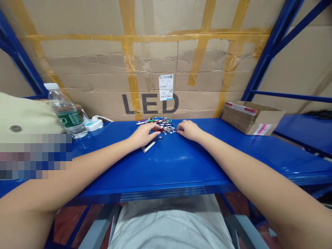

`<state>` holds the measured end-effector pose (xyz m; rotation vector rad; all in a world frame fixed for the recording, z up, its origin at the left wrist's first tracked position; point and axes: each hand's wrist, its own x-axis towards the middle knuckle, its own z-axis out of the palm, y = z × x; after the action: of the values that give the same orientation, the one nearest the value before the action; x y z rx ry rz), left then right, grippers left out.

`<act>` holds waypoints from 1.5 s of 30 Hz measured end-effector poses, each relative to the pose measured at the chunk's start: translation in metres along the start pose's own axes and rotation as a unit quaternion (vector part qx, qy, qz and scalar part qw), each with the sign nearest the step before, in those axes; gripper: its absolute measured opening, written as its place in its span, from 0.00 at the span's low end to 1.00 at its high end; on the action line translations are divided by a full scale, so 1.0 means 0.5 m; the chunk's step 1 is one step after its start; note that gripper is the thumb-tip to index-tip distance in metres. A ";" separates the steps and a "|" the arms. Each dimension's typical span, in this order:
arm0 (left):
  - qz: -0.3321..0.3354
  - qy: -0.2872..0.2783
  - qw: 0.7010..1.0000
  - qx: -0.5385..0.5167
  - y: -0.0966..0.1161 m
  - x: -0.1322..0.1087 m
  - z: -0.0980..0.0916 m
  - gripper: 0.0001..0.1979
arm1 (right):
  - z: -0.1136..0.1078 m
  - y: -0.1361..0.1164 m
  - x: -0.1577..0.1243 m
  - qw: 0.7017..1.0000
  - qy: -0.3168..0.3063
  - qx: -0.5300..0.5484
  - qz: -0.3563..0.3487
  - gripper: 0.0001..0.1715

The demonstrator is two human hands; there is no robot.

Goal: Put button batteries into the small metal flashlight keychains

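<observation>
On the blue table lies a pile of colourful metallic pens or small tubes. Several small round silvery pieces are scattered in front of it. My left hand is closed around the end of a red tube, left of the small pieces. At their right side is my right hand, its fingers pinched together at the table; whatever they hold is too small to name. A silver cylinder rests just in front of my left hand.
A water bottle and a white power strip stand at the left, beside a person in a pale cap. An open cardboard box sits at the right. Behind the table rises a large taped carton.
</observation>
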<state>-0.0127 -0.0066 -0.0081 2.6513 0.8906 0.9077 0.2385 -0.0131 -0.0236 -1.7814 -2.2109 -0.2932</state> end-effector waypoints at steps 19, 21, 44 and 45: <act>-0.004 0.006 1.000 -0.016 -0.001 0.003 -0.002 0.09 | -0.037 -0.104 -0.024 0.916 0.213 0.314 -0.130 0.03; -0.004 0.006 1.000 -0.019 0.001 0.002 -0.003 0.09 | -0.034 -0.108 -0.026 0.912 0.218 0.319 -0.135 0.04; -0.028 0.013 0.999 0.016 0.002 0.000 -0.001 0.10 | -0.048 0.014 -0.018 0.997 -0.047 0.042 -0.043 0.12; -0.028 0.012 0.999 0.016 0.002 0.000 -0.001 0.10 | -0.044 0.016 -0.016 0.997 -0.049 0.037 -0.042 0.12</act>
<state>-0.0125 -0.0074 -0.0076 2.6334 0.9874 0.9208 0.2501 -0.0261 -0.0061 -1.6998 -2.3363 -0.1422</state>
